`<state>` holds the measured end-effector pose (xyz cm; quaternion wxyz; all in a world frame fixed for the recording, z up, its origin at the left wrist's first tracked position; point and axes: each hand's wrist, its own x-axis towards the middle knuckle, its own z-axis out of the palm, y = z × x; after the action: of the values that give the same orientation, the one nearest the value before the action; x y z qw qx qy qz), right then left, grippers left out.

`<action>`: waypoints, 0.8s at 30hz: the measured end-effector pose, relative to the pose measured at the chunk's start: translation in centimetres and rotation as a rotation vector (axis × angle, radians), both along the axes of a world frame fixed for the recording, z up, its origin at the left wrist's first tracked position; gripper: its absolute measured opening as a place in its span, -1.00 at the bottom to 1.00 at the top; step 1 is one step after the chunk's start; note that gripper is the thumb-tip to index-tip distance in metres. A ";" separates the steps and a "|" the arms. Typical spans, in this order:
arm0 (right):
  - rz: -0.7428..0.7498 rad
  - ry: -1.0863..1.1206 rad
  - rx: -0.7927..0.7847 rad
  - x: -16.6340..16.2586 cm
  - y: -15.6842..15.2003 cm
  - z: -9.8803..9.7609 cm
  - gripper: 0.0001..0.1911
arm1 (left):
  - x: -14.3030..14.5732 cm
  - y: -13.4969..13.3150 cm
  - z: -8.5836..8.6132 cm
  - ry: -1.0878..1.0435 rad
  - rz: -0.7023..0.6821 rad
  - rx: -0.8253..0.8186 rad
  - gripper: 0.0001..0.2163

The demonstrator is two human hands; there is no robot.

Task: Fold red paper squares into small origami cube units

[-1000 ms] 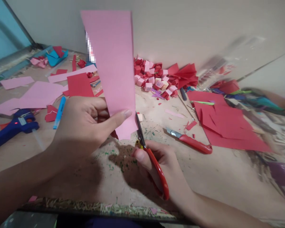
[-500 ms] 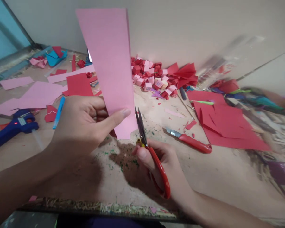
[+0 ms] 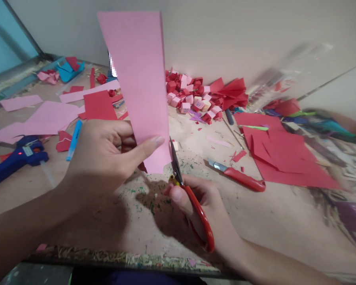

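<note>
A long strip of pink paper (image 3: 142, 75) stands upright in my left hand (image 3: 112, 152), pinched near its lower end with the thumb across the front. Its bottom right corner has a small notch. My right hand (image 3: 201, 206) is closed around scissors (image 3: 200, 215) with red handles and dark blades. The blades point up and lie against the strip's lower right edge; they look nearly closed. Whether paper sits between them I cannot tell. A small yellow piece (image 3: 174, 181) shows at the right fingertips, by the scissors' pivot.
A red-handled knife (image 3: 243, 178) lies right of the scissors, before red paper sheets (image 3: 290, 158). Small red and pink paper cubes (image 3: 192, 95) are heaped at the back. On the left are a blue glue gun (image 3: 20, 158), a blue marker (image 3: 74, 140) and pink paper sheets (image 3: 50, 116).
The scissor blades have closed together somewhat along the strip's right edge, and the handles have shifted slightly. My left hand and the pink strip have hardly moved.
</note>
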<state>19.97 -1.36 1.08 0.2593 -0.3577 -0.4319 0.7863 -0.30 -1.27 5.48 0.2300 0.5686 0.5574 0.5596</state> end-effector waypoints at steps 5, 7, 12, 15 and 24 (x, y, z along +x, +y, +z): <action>0.010 0.041 -0.021 0.1 0.0 -0.1 -0.59 | 0.2 0.1 0.0 -0.027 0.016 -0.001 -0.73; 0.025 0.037 -0.023 0.2 -0.1 -0.2 -0.60 | 0.2 0.1 0.1 -0.025 0.014 -0.006 -0.70; -0.020 -0.001 -0.008 0.2 -0.2 -0.1 -0.60 | 0.1 0.1 0.1 -0.011 0.005 -0.005 -0.64; -0.046 -0.029 0.022 -0.1 -0.1 0.4 -0.59 | 0.0 0.1 0.0 -0.013 0.018 -0.002 -0.61; -0.069 -0.022 0.040 -0.8 0.3 1.8 -0.56 | 0.1 0.1 0.3 -0.032 0.013 -0.026 -0.70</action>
<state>19.15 -1.05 2.90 0.2886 -0.3759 -0.4376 0.7642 -0.20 -1.17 5.80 0.2426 0.5529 0.5646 0.5628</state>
